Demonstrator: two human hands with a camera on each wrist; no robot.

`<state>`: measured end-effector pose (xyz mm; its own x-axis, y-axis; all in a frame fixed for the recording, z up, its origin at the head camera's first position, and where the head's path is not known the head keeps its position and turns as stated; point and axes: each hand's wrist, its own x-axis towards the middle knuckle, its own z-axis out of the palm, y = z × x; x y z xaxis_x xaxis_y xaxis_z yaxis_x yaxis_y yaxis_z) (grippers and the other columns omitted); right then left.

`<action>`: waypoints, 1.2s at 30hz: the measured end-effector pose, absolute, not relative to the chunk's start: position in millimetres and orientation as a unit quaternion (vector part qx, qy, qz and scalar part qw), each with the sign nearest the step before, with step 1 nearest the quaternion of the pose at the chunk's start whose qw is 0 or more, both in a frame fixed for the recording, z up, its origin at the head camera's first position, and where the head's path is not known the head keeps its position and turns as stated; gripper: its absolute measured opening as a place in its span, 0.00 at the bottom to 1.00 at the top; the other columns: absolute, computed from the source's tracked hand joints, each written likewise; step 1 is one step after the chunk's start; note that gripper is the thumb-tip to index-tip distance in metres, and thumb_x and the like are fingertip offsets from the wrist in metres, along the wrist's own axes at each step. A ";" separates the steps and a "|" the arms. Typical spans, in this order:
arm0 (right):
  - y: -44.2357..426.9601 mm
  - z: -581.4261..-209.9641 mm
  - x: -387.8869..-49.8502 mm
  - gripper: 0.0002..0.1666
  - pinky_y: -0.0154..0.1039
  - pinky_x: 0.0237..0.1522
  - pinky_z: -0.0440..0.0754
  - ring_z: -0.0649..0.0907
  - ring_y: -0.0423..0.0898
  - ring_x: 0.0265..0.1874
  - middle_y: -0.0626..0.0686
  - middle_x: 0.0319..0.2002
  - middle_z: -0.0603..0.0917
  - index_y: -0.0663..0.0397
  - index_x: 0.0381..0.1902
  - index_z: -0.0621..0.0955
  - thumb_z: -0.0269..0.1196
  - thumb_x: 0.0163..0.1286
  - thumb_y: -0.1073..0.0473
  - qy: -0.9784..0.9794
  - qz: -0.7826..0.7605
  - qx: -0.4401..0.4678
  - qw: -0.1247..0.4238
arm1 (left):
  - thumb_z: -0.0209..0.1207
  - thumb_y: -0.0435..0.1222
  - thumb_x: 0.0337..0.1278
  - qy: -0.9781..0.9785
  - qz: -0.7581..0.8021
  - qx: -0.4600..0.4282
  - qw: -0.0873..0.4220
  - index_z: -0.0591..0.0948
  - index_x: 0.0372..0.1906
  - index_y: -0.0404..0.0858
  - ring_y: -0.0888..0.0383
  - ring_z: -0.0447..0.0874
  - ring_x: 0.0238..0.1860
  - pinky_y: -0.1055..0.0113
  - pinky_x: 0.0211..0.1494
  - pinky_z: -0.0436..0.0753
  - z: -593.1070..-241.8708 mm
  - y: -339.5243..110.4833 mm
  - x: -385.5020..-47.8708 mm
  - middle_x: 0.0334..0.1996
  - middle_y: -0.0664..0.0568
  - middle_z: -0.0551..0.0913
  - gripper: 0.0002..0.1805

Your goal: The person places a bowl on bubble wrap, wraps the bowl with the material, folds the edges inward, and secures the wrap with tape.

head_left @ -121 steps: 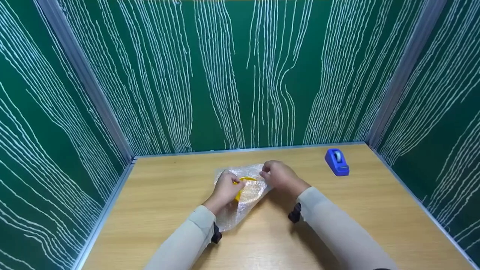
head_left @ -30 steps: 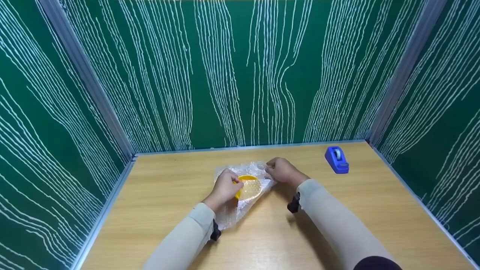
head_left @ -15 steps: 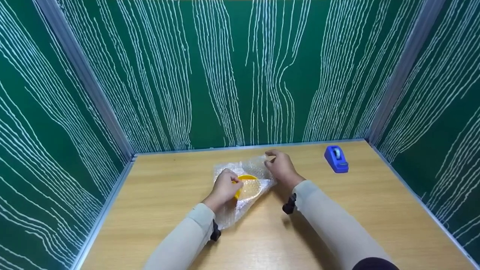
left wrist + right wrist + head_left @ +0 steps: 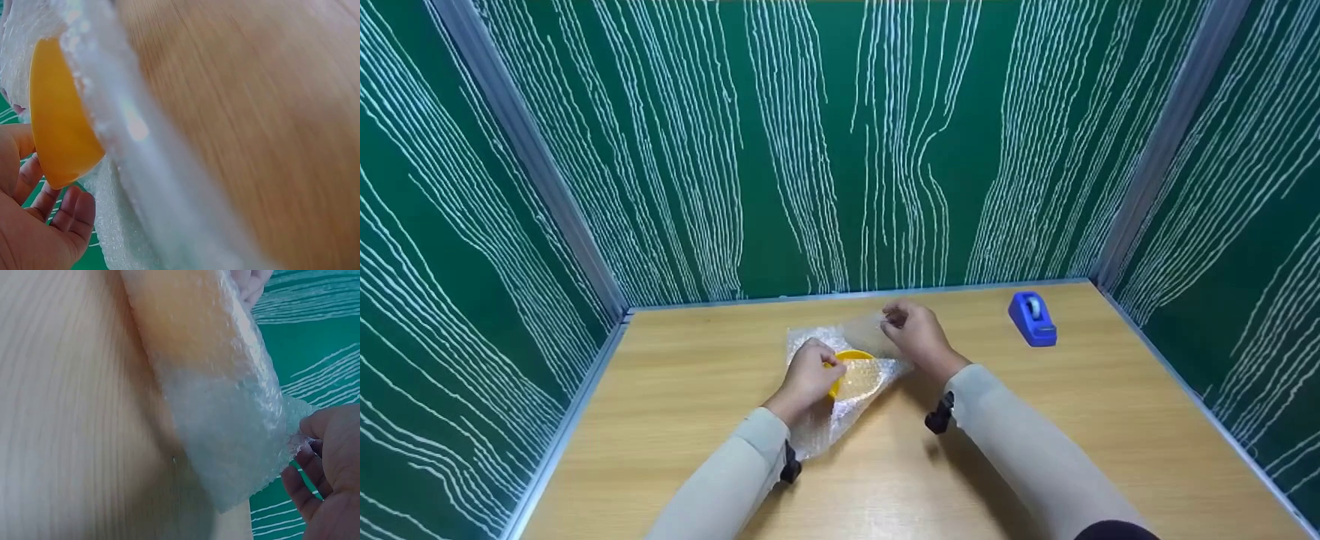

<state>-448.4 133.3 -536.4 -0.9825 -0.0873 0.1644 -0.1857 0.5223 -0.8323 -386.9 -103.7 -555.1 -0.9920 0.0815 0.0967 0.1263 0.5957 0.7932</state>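
A yellow, round-rimmed object, perhaps a bowl (image 4: 855, 354) (image 4: 59, 112), lies on bubble wrap (image 4: 814, 435) (image 4: 118, 214), with one fold of the wrap drawn over its right part. My left hand (image 4: 808, 376) (image 4: 39, 219) grips the object's left rim between thumb and fingers. Pinched in my right hand (image 4: 919, 336) (image 4: 332, 467) is the upper right corner of the bubble wrap (image 4: 225, 422), lifted off the table. Through the wrap in the right wrist view the yellow shows as a blurred orange patch.
A blue tape dispenser (image 4: 1033, 320) stands at the back right of the wooden table (image 4: 697, 390). Green walls (image 4: 870, 150) with white wavy lines rise behind and at both sides, joined by grey metal posts (image 4: 1159, 142).
My right hand has raised the upper right part of the wrap, then shifted slightly left with it. My left hand has stayed nearly still on the yellow rim.
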 end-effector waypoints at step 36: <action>118.4 -537.8 -388.7 0.06 0.46 0.63 0.93 0.93 0.48 0.53 0.49 0.49 0.95 0.49 0.48 0.93 0.72 0.79 0.65 -0.885 0.249 0.371 0.130 | 0.72 0.33 0.72 -0.891 -0.451 -0.050 0.015 0.87 0.34 0.38 0.52 0.81 0.54 0.58 0.62 0.90 -554.5 -104.4 -383.0 0.51 0.48 0.79 0.08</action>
<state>-388.7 118.4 -537.8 -0.6903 -0.5924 0.4153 -0.7221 0.6000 -0.3444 -383.0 -104.4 -554.5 -0.9945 0.0759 0.0728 0.1036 0.5878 0.8023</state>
